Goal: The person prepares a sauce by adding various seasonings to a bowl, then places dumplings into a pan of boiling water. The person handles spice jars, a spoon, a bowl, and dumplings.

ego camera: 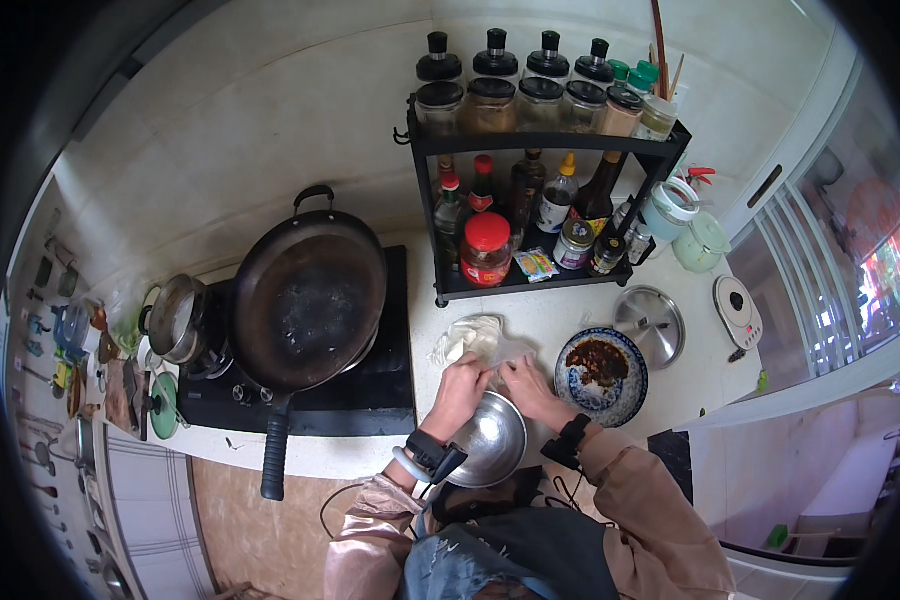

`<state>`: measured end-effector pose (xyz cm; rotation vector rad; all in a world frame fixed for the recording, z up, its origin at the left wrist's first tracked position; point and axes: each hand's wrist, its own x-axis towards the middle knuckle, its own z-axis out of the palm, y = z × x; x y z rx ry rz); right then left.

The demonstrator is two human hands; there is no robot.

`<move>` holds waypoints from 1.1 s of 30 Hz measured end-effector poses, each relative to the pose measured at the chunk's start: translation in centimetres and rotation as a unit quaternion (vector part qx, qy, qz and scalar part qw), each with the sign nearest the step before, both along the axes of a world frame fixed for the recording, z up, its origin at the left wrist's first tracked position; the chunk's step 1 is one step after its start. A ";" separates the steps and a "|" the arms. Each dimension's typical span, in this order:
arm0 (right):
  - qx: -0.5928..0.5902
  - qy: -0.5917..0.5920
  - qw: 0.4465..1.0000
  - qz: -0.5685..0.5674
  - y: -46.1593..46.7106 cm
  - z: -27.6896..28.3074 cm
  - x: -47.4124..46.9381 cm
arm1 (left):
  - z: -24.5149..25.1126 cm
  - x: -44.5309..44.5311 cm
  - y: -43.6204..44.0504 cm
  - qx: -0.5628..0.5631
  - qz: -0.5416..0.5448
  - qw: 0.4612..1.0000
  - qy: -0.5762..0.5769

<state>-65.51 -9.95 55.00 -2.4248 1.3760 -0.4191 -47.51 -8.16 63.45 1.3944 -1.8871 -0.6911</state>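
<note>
My left hand and my right hand meet over the white counter, fingers pinching the near edge of a thin translucent plastic bag. White, crumpled material shows at the bag's left side; what it is I cannot tell. Just below my hands, close to my body, is a shiny metal bowl with nothing visible in it. To the right of my right hand sits a blue-and-white patterned plate with dark reddish-brown sauce or seasoning and some white powder on it.
A large wok rests on the black gas stove at left, its handle jutting past the counter edge. Behind my hands stands a black two-tier rack of jars and bottles. A metal lid lies at right, near an induction cooker control.
</note>
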 end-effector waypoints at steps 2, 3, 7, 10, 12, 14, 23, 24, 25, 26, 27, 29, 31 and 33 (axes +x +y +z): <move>-0.006 -0.013 1.000 0.012 -0.2 -0.4 0.2 | 0.0 0.0 0.0 -0.001 -0.004 1.000 0.002; 0.004 -0.021 1.000 0.015 -0.4 -0.4 0.2 | 0.0 0.1 0.0 -0.005 0.004 1.000 0.004; 0.102 -0.070 0.991 0.044 -1.0 0.8 -1.4 | 0.1 0.2 0.0 0.003 0.009 1.000 0.019; 0.147 -0.169 0.972 0.075 -1.5 2.9 -3.2 | 0.1 0.0 0.1 0.011 0.004 1.000 0.023; 0.190 -0.231 0.948 0.103 -1.8 4.4 -4.1 | 0.0 -0.3 0.2 0.010 0.000 1.000 0.017; 0.322 -0.294 0.897 0.074 -1.7 5.8 -5.1 | -0.1 -0.6 0.1 0.004 0.000 1.000 0.008; 0.443 -0.543 0.713 0.004 -1.4 8.2 -7.7 | -0.4 -1.0 0.7 -0.004 0.021 0.999 0.031; 0.439 -0.552 0.709 -0.006 -1.4 8.4 -7.8 | -0.4 -0.9 0.9 0.011 0.026 0.999 0.033; 0.432 -0.565 0.703 -0.012 -1.2 8.7 -7.9 | -0.4 -0.9 1.1 0.023 0.029 0.999 0.037; 0.429 -0.573 0.698 -0.027 -1.2 9.2 -7.8 | -0.4 -0.9 1.3 0.041 0.035 0.998 0.043; 0.402 -0.518 0.755 -0.018 -1.2 9.7 -7.5 | -0.2 -1.1 1.4 0.087 0.035 0.987 0.133; 0.352 -0.365 0.861 -0.043 -1.0 11.3 -7.1 | 0.2 -1.9 1.6 0.205 0.046 0.930 0.303; 0.253 -0.312 0.915 -0.031 -0.2 12.9 -5.4 | 0.9 -2.8 2.0 0.285 0.003 0.833 0.475; 0.065 -0.243 0.967 0.032 0.4 14.4 -2.9 | 1.5 -3.6 2.4 0.332 0.017 0.725 0.604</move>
